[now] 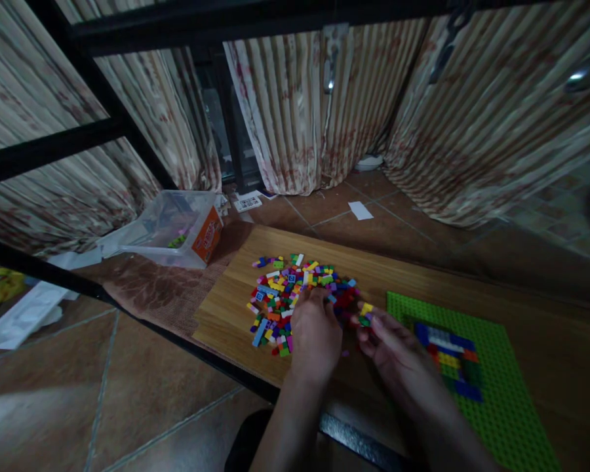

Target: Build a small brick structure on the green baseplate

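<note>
A heap of small coloured bricks (290, 292) lies on a wooden board (236, 301). My left hand (314, 334) rests palm down on the near right side of the heap, fingers curled among the bricks; what it grips is hidden. My right hand (393, 351) is just right of the heap, fingertips pinched on a small yellow and green brick (366, 313). To its right lies a green baseplate (511, 393) with a few rows of blue, white, yellow and red bricks (450, 360) built on it.
A clear plastic tub (177, 229) with an orange label lies tipped on a brown mat at the left of the board. Black metal bars (54, 151) cross the upper left. Striped curtains (299, 105) hang behind, over a tiled floor with white paper scraps (360, 210).
</note>
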A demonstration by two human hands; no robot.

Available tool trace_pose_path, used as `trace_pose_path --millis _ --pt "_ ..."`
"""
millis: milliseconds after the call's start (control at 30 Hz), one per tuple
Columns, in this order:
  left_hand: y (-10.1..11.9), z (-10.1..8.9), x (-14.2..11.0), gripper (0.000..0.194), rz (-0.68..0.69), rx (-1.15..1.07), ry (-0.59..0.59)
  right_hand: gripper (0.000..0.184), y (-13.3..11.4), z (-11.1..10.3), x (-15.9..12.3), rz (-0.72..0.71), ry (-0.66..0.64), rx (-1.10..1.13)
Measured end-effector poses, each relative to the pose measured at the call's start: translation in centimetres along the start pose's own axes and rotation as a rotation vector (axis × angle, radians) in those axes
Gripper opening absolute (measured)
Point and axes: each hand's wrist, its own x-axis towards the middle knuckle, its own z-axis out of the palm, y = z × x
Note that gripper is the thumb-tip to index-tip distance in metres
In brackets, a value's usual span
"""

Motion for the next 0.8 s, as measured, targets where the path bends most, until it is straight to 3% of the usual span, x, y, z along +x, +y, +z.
trace_pose_path --millis 200,500,667,800 --pt "-0.5 -0.2 -0.1 0.033 0.055 0.114 -0.009 0.027 0.3 0.2 -0.1 -0.023 0.054 -0.002" --pt "-0.1 -0.5 -0.4 0.027 0.070 -0.024 0.026 0.027 0.5 0.4 0.1 -0.011 0.103 0.071" --pt "0.6 -0.4 -1.2 0.024 0.086 -0.366 -0.194 0.020 0.0 0.4 -0.1 -0.011 -0.033 0.069" --pt "0.9 0.1 -1.7 0.024 0.014 -0.531 -0.319 0.019 0.0 0.3 -0.2 -0.022 -0.036 0.034"
